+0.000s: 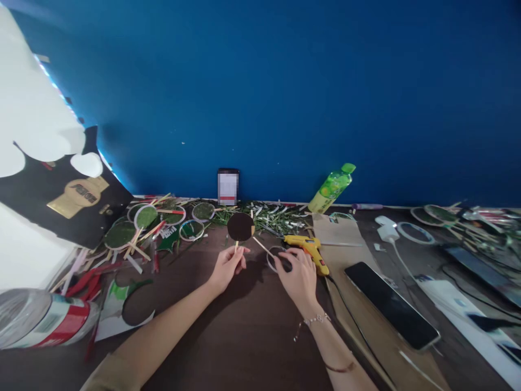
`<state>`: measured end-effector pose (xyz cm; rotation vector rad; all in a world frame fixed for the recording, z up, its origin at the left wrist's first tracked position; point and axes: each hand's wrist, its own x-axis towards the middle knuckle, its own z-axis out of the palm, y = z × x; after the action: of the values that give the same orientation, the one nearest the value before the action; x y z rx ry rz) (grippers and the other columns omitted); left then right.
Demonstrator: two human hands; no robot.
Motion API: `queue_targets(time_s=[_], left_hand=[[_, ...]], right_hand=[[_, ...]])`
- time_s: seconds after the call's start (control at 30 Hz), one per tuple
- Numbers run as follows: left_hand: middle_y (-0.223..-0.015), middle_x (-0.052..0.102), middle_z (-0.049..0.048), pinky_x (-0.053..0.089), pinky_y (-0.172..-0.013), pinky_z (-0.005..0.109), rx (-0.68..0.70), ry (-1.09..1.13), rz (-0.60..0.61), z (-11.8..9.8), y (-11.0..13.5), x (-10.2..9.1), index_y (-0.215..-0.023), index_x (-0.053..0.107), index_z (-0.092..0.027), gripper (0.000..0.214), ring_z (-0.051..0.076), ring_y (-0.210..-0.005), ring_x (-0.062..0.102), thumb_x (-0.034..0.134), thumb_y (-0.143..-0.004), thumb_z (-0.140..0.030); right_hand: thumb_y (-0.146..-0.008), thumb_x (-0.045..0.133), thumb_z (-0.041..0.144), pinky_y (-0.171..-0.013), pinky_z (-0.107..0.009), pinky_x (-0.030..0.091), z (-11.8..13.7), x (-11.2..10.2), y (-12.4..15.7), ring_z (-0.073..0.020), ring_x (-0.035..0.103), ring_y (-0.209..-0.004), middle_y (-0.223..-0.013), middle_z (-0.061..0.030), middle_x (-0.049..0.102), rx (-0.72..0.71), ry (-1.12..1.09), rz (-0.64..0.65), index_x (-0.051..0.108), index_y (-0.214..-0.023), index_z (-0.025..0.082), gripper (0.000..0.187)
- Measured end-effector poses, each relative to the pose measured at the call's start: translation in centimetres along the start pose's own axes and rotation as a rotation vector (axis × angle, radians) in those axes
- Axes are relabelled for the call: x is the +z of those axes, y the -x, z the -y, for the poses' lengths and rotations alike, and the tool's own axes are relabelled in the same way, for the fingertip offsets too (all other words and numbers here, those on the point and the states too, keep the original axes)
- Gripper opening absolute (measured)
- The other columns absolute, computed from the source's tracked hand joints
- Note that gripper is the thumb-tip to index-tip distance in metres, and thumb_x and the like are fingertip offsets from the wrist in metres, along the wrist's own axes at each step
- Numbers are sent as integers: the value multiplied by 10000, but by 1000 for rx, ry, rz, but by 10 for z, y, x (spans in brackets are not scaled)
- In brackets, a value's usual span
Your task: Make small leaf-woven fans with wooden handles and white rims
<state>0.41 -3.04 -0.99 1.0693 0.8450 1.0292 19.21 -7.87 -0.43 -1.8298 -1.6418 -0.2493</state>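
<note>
My left hand [228, 266] pinches the wooden stick of a small round black disc [240, 226], holding it upright above the table. A tan patch shows on the disc's right edge. My right hand [298, 271] is closed, thumb and fingers together, on a thin pale strip [262, 246]. The strip points up and left toward the disc without clearly touching it. Around its lower end is a narrow whitish ring [270, 263], partly hidden by my fingers. Just beyond my right hand lies a yellow glue gun [307, 248].
Several round green paddles on sticks [147, 217] pile up at left, near a plastic jar [69, 320]. Green clippings [264, 217] line the blue wall. A green bottle [331, 188] leans there. Cardboard [350, 293], a phone [393, 304] and a white charger [387, 231] lie right.
</note>
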Motion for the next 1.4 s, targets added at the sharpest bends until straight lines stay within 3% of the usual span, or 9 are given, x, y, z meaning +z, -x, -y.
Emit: queue_targets(time_s=[0.1,0.23,0.47,0.63,0.8,1.0,1.17,1.4], left_hand=[[-479,451,-56,208,-396,183,5,-1,22,3,1,0,-866,603,-99,431,30,-388,325,549,-759,-513],[-507,457,-48,206,-412,195,19,95,72,5,1,-1,-924,594,-94,425,37,-410,335,520,-791,-492],[-519,479,-51,222,-400,184,24,140,77,5,1,1,-929,534,-134,386,45,-405,360,495,-808,-499],[-587,527,-37,289,-412,165,-9,260,58,1,2,3,-876,526,-149,349,48,-441,437,575,-765,-477],[-822,630,48,480,-685,240,-114,467,23,-1,-1,0,-939,613,-123,317,110,-726,606,676,-722,-345],[-1084,630,112,454,-892,333,-172,558,55,-2,-3,-2,-1042,617,-146,300,179,-972,606,631,-779,-290],[-1150,605,115,435,-933,357,-184,574,81,-1,-3,-1,-1041,617,-155,303,195,-1008,598,639,-772,-291],[-1040,659,92,462,-890,347,-178,565,33,-2,-3,2,-1007,636,-161,302,186,-920,636,670,-741,-300]], right_hand=[[-769,546,344,-712,-343,362,0,6,4,-207,508,-800,-875,-62,619,16,87,99,679,-793,193,202],[-790,516,313,-680,-319,337,0,9,6,-186,506,-748,-837,-47,633,15,68,129,671,-749,203,195],[-820,497,349,-686,-312,342,4,4,4,-189,553,-755,-810,-52,652,43,-16,48,667,-749,193,241],[-828,491,397,-671,-308,401,13,-1,5,-189,586,-728,-797,-76,664,84,-295,-19,662,-773,181,280],[-822,508,388,-630,-301,432,26,-3,10,-171,580,-653,-747,-60,662,100,-485,59,648,-773,195,244],[-836,486,370,-598,-280,419,38,-3,14,-163,563,-650,-721,-59,643,78,-529,128,642,-746,197,250],[-853,459,368,-605,-280,389,41,-5,15,-146,525,-596,-664,-32,619,55,-540,209,632,-715,201,278],[-871,429,354,-677,-284,363,44,-4,17,-141,530,-621,-676,-16,621,3,-489,324,627,-717,207,291]])
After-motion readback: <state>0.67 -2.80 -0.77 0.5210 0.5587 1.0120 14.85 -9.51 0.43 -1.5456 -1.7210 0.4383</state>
